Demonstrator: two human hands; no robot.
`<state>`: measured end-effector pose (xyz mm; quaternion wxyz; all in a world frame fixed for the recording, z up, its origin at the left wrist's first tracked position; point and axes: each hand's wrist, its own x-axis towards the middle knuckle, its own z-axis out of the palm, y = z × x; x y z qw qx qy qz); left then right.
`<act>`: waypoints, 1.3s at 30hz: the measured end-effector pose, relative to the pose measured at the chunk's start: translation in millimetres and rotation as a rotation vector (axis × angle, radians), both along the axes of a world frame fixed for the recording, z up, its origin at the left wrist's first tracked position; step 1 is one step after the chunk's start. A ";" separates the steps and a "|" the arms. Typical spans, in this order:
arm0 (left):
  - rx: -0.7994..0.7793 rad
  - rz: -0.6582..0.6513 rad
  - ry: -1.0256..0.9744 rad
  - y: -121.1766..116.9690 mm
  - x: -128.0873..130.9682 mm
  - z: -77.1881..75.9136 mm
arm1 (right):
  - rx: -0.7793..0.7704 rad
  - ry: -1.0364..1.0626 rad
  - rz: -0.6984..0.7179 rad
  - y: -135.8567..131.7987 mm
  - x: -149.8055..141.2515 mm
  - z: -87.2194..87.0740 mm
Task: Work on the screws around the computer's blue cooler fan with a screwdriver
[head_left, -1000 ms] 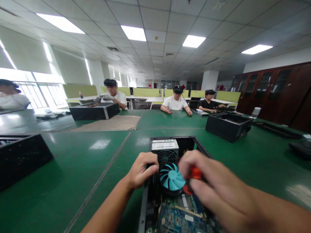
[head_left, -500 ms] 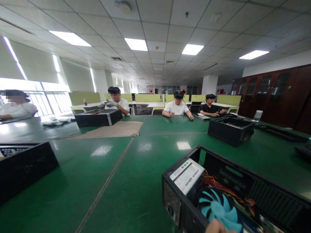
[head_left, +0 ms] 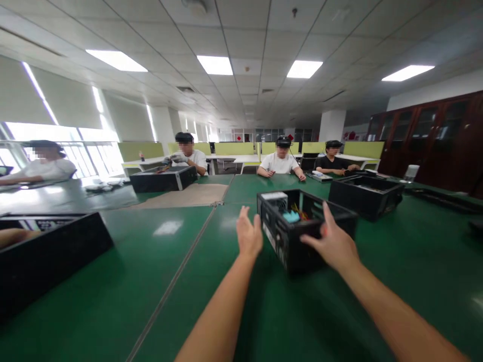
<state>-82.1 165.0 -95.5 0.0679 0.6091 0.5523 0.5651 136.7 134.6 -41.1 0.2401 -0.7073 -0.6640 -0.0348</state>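
Note:
A black computer case [head_left: 302, 246], open at the top, stands on the green table in front of me. Inside show a light-blue fan [head_left: 291, 216], coloured wires [head_left: 301, 210] and a pale-topped power supply [head_left: 274, 196]. My left hand [head_left: 249, 235] is open at the case's left side, fingers up and a small gap from the wall. At the near right corner, my right hand [head_left: 337, 246] has its thumb and index finger spread, holding nothing. Whether its thumb touches the case I cannot tell.
Another black case [head_left: 364, 198] stands behind at right. A third case [head_left: 56, 261] is at left, with another person's arm [head_left: 17, 237] over it. Across the table, a gloved person is at a further case [head_left: 164, 180] beside a cardboard sheet [head_left: 188, 195]. Two more people sit opposite.
The case with the blue fan has moved away from me and turned. Both my hands and forearms now show; before, only part of one hand was at the bottom edge.

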 end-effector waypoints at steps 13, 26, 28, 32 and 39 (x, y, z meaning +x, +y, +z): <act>-0.151 -0.220 0.203 -35.7 -33.0 -58.9 | -0.203 -0.050 0.389 -34.1 -79.1 -100.8; -0.194 -0.390 0.274 -44.9 -15.1 -53.8 | -0.143 0.041 0.585 -45.1 -54.8 -115.0; -0.201 -0.409 0.272 -44.8 -15.3 -52.1 | -0.138 0.047 0.586 -44.4 -53.8 -113.9; -0.207 -0.424 0.263 -42.5 -15.7 -51.6 | -0.137 0.055 0.595 -44.0 -53.5 -113.9; -0.208 -0.405 0.254 -43.7 -16.4 -53.7 | -0.153 0.051 0.599 -46.7 -52.5 -111.8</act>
